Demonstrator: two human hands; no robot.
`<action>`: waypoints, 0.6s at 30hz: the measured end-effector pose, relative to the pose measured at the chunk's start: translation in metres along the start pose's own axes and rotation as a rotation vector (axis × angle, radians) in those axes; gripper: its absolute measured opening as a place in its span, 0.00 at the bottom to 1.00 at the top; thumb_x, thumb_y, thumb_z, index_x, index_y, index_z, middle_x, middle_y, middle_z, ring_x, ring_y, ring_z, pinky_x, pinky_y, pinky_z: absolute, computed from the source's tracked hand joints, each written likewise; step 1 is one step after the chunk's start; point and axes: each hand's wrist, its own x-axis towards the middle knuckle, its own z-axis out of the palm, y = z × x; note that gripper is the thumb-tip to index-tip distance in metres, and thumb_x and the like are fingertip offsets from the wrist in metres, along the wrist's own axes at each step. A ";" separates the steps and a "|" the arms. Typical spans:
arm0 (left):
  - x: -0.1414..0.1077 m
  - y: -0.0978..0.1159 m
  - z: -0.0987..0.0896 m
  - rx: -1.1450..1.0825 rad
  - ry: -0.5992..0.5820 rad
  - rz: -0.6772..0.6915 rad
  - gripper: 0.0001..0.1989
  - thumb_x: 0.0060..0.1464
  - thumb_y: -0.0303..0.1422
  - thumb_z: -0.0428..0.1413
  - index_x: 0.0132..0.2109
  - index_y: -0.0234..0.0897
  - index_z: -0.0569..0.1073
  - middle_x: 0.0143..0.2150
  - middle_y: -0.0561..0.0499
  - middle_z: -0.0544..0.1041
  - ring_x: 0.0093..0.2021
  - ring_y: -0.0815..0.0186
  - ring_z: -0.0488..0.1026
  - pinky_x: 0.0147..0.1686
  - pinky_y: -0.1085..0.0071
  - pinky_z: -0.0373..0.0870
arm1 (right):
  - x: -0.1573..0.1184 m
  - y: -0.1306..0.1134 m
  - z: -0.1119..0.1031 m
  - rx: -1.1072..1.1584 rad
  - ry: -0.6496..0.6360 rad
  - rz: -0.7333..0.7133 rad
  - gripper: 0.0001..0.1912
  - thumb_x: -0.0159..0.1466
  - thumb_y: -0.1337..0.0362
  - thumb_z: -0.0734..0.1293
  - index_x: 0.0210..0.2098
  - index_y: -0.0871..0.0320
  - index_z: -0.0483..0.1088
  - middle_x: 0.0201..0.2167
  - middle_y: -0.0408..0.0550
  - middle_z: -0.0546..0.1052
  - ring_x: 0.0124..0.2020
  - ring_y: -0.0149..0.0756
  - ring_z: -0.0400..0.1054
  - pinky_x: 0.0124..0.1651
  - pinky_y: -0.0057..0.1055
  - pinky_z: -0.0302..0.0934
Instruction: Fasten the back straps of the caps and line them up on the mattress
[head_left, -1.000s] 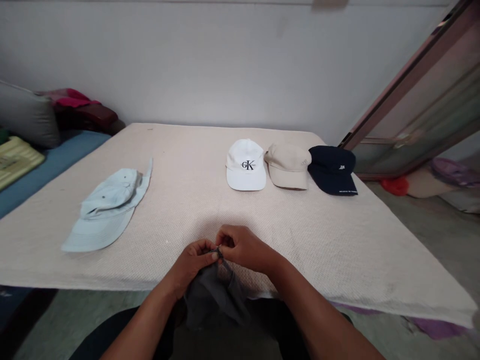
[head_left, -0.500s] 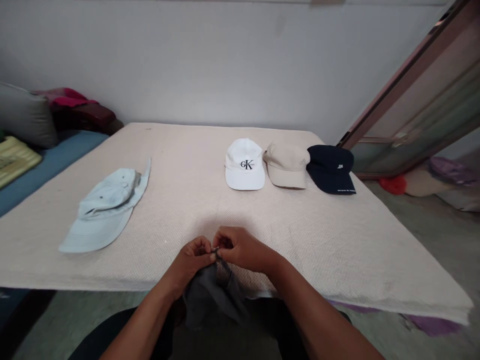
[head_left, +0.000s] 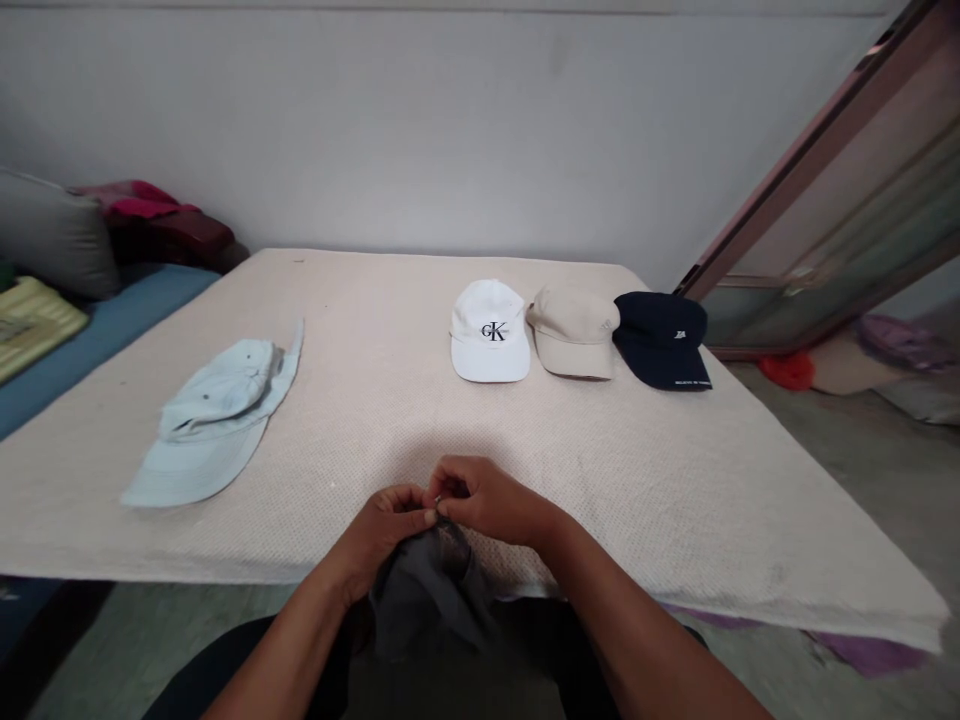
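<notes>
At the near edge of the table, my left hand [head_left: 396,520] and my right hand [head_left: 484,500] meet, both closed in a pinch. Between their fingertips is the strap end of a dark grey cap [head_left: 424,595], with a small shiny bit at the pinch. The cap's body hangs limp below my hands, over my lap, and its brim cannot be made out. To the left lies a pale blue cap [head_left: 217,400] on its side, its back strap sticking out. Beyond my hands a white cap [head_left: 489,340], a beige cap [head_left: 574,330] and a navy cap [head_left: 664,340] sit side by side.
A cream textured cloth [head_left: 360,380] covers the table. Behind it rises a grey wall [head_left: 375,130]. At the left are a grey cushion [head_left: 56,230] and a blue padded seat [head_left: 161,295]. A framed door [head_left: 817,250] stands at the right.
My hands have shifted very slightly to the right, still pinching the cap's strap end. My left fingers have drawn closer together. The other caps have stayed in place.
</notes>
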 end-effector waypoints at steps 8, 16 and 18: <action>0.003 0.001 0.011 -0.134 0.023 -0.072 0.09 0.40 0.27 0.62 0.32 0.32 0.74 0.23 0.53 0.73 0.23 0.69 0.69 0.27 0.72 0.63 | -0.002 0.000 0.002 0.013 0.011 0.015 0.07 0.54 0.73 0.62 0.31 0.59 0.68 0.27 0.42 0.70 0.28 0.27 0.61 0.29 0.24 0.53; 0.003 0.004 0.015 -0.087 0.058 -0.059 0.06 0.39 0.26 0.61 0.28 0.33 0.72 0.20 0.55 0.70 0.19 0.73 0.64 0.22 0.76 0.58 | -0.004 -0.001 -0.003 0.027 -0.007 0.033 0.09 0.54 0.72 0.63 0.35 0.59 0.70 0.28 0.42 0.70 0.28 0.28 0.62 0.31 0.25 0.56; 0.003 0.005 0.015 -0.080 0.077 -0.053 0.06 0.39 0.26 0.60 0.26 0.33 0.70 0.19 0.56 0.69 0.18 0.74 0.62 0.20 0.77 0.56 | -0.005 -0.001 -0.004 0.002 -0.026 0.052 0.10 0.52 0.72 0.65 0.35 0.59 0.70 0.28 0.42 0.70 0.29 0.28 0.63 0.31 0.25 0.55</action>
